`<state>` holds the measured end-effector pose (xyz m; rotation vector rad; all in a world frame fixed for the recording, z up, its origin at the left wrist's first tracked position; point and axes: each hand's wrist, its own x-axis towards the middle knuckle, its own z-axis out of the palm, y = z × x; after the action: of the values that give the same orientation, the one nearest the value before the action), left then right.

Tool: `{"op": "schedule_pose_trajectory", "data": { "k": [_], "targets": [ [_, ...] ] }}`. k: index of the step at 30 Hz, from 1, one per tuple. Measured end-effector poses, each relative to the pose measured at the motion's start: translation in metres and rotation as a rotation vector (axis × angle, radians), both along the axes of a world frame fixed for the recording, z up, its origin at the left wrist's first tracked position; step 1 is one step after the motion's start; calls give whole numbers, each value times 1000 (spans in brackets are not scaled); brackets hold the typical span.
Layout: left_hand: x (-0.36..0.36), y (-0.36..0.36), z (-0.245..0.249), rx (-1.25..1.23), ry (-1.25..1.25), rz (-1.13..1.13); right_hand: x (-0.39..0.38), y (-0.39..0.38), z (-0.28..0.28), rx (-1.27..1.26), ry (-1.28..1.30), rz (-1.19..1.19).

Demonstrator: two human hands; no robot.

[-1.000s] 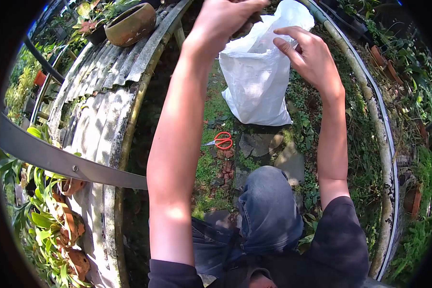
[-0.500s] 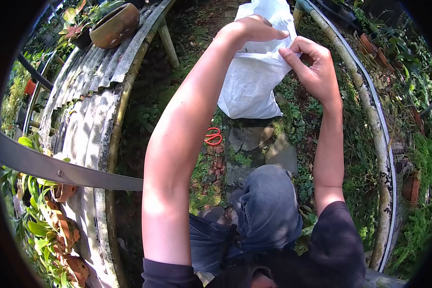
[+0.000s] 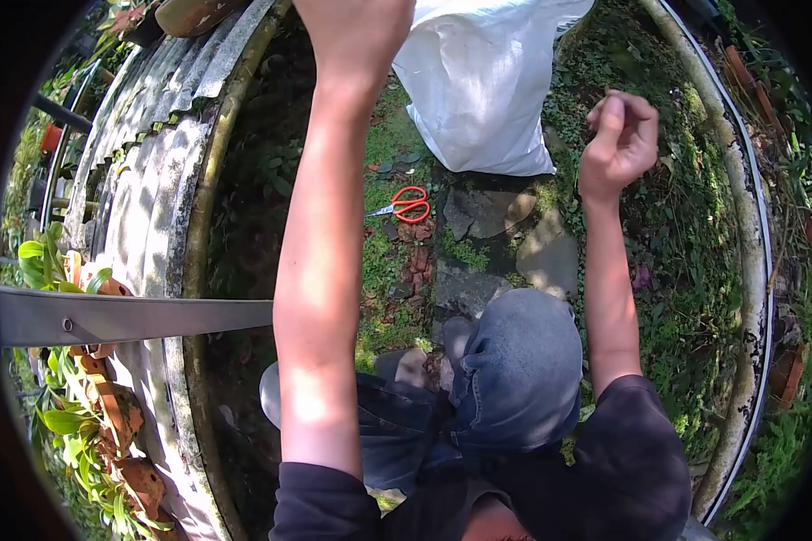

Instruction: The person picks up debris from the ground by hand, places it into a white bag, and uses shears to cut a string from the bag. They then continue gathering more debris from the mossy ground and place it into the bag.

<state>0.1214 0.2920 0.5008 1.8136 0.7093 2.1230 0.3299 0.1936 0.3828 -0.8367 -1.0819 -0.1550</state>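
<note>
A white woven sack point(image 3: 492, 86) stands upright on the path, its upper part cut off by the top of the view. My left hand point(image 3: 356, 32) is at the top edge, just left of the sack; its fingers lie outside the picture. To the right of the sack, and apart from it, is my right hand point(image 3: 621, 140). Its fingers are curled in with the thumb pressed against them, and anything pinched there is too small to see. Red-handled scissors point(image 3: 411, 206) lie on the ground below and left of the sack.
Stone slabs point(image 3: 483, 225) and low moss cover the path. Corrugated sheeting point(image 3: 153, 171) with potted plants runs along the left, beside a grey metal bar point(image 3: 144, 316). A pale pole point(image 3: 740, 198) edges the right side. My bent knee point(image 3: 519, 379) is in front.
My right hand has left the sack's edge and moved right. My left hand has moved up and left. More of the sack and the whole scissors now show.
</note>
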Motion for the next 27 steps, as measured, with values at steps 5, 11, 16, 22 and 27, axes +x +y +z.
{"op": "schedule_pose_trajectory", "data": {
  "k": [5,11,16,22,27],
  "targets": [
    [-68,26,-151,-610,59,298,-48,-6,-138,-723,-356,226],
    [-118,-29,-397,-1206,380,358,-100,49,-275,-1061,-703,503],
    [-121,-103,-472,-1465,705,244,-128,81,-362,-1124,-1002,407],
    [-112,-114,-475,-1503,349,-25,-144,91,-387,-1161,-1212,212],
    [-105,-100,-482,-1466,277,-10,-150,99,-384,-1210,-1298,164]
  ]
}}
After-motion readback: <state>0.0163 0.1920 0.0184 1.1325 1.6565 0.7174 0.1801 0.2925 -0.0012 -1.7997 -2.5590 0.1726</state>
